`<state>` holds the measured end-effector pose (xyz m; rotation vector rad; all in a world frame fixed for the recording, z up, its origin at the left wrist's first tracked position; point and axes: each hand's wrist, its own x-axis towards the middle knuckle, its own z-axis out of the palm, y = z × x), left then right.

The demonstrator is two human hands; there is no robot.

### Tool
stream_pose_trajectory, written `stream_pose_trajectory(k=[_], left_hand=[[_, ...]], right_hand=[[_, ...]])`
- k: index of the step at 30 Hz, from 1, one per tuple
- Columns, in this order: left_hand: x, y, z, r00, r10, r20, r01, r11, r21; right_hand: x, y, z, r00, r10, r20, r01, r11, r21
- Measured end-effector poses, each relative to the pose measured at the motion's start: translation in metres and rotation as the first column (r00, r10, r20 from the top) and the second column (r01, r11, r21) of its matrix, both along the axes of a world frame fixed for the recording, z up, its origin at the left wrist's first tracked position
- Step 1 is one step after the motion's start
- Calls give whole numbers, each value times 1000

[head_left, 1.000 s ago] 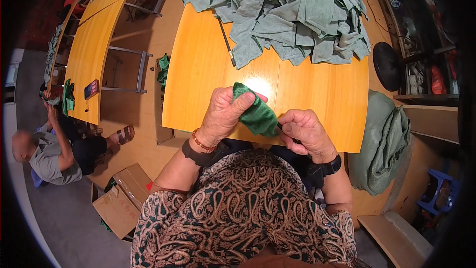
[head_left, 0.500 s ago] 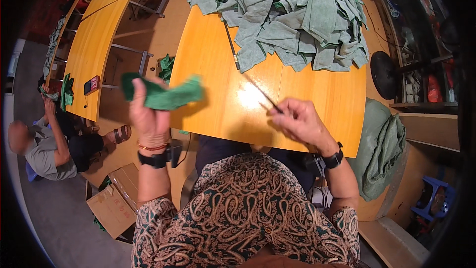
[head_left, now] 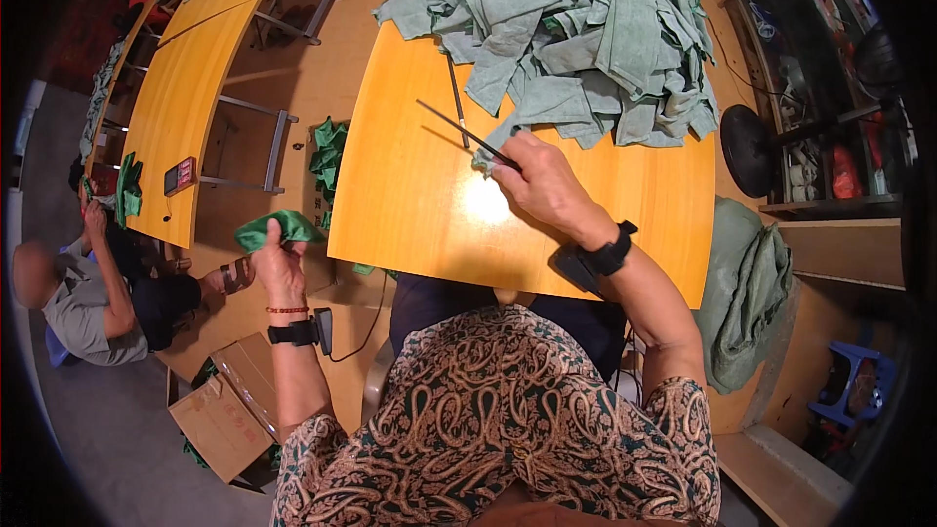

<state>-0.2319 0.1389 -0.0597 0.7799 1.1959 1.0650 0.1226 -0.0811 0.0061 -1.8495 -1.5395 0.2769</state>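
At the left, beyond the table's edge, my left hand (head_left: 281,273) is closed on a shiny green fabric piece (head_left: 256,233). My right hand (head_left: 549,191) is over the yellow table (head_left: 410,210), its fingers wrapped round a thin dark rod (head_left: 447,118) that points up and to the left. Just by those fingertips is the corner of a pale green fabric piece (head_left: 488,152); whether they pinch it I cannot tell. A second thin rod (head_left: 456,88) lies on the tabletop, and the large heap of pale green fabric pieces (head_left: 586,39) covers the far end.
Green fabric fills a box (head_left: 329,158) left of the table. A cardboard box (head_left: 223,426) stands on the floor at lower left. Another person (head_left: 93,303) sits by a second table (head_left: 185,117). A green bundle (head_left: 747,303) and shelves (head_left: 839,205) are at right.
My right hand has moved up and forward to the heap's near edge with the rod. My left hand has lowered slightly, and the green fabric now bunches in it instead of stretching rightward.
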Motion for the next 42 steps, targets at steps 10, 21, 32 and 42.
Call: stream_pose_trajectory(k=[10, 21, 32, 42], left_hand=[[76, -45, 73, 929, 5, -370, 240, 754, 612], [203, -150, 109, 353, -931, -92, 878, 296, 376], [221, -150, 94, 486, -755, 440, 793, 592, 141], [224, -147, 86, 563, -764, 314, 770, 623, 135]], right_hand=[[0, -72, 55, -127, 99, -987, 288, 956, 59], [-9, -80, 95, -36, 175, -984, 194, 967, 165], [-14, -78, 44, 105, -111, -988, 161, 983, -93], [-11, -70, 25, -48, -113, -992, 109, 987, -118]])
